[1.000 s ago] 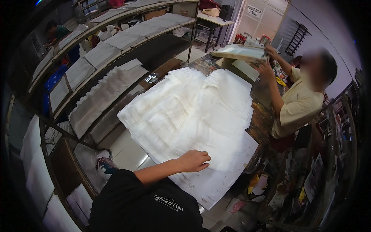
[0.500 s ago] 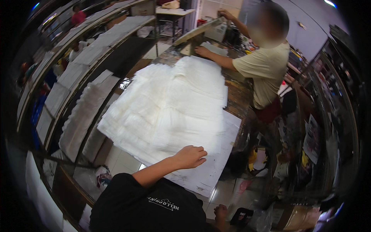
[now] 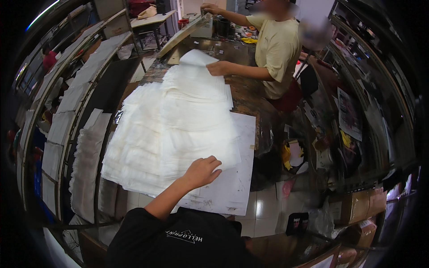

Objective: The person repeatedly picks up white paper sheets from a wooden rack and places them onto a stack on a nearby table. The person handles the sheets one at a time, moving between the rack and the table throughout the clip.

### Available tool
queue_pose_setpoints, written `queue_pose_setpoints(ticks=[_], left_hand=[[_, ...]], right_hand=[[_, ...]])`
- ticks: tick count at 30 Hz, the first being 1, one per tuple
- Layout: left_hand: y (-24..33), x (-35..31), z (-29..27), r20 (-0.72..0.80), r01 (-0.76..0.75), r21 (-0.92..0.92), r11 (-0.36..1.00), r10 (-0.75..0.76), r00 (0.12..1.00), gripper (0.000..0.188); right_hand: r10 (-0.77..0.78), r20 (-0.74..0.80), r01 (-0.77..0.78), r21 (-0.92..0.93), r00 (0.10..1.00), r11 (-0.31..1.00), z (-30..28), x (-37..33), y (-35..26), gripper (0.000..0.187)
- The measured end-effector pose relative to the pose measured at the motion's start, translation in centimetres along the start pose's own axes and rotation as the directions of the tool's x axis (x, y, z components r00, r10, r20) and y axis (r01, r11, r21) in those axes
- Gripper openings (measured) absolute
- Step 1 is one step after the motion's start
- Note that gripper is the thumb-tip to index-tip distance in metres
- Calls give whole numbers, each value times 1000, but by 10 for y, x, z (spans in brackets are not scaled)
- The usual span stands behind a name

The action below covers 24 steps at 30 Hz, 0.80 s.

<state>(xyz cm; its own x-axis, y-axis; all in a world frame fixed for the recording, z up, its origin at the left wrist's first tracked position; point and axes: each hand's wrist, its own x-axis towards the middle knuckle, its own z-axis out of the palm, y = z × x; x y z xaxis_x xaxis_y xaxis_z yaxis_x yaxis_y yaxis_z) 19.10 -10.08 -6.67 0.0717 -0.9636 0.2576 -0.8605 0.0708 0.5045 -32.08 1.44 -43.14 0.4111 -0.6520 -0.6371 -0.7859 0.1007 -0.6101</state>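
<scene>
Thin white sheets (image 3: 196,116) lie fanned out in overlapping layers over a large part of the work table. My left hand (image 3: 202,172) rests palm down at the near right edge of these sheets. Its fingers are loosely bent and slightly apart, with nothing seen in them. Under the pile, a larger white board (image 3: 232,190) with dark smudges sticks out at the near right. Only a small bit of my right hand (image 3: 248,244) shows beside my black shirt; its fingers are hidden. Across the table, a person's hand (image 3: 217,68) holds a curled white sheet (image 3: 195,57).
The person in a cream shirt (image 3: 279,49) holds up a tilted frame (image 3: 183,35) with the other hand. Racks with white sheets (image 3: 82,91) run along the left. Cluttered shelves stand on the right, with a cardboard box (image 3: 357,205) lower down.
The view has shifted. The other person's near hand now lifts a curled white sheet at the pile's far end. My left hand stays at the pile's near edge.
</scene>
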Motion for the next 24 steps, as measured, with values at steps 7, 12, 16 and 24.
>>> queue_pose_setpoints(ticks=[7, 12, 16, 24], left_hand=[[-2, 26, -16, -214, -41, 72, 997, 56, 975, 21], [-14, 49, -16, -110, -25, 307, 952, 61, 992, 24], [-53, 67, -6, -56, 20, 484, 875, 9, 998, 20], [-126, 120, 32, 142, 109, 648, 754, -260, 955, 18]], right_hand=[[476, -188, -257, 646, 859, 719, -27, -7, -70, 32], [485, -137, -293, 647, 864, 704, -40, -14, -100, 37], [478, -102, -311, 638, 873, 704, -31, -19, -105, 39], [406, -160, -210, 658, 900, 723, 10, -24, -58, 35]])
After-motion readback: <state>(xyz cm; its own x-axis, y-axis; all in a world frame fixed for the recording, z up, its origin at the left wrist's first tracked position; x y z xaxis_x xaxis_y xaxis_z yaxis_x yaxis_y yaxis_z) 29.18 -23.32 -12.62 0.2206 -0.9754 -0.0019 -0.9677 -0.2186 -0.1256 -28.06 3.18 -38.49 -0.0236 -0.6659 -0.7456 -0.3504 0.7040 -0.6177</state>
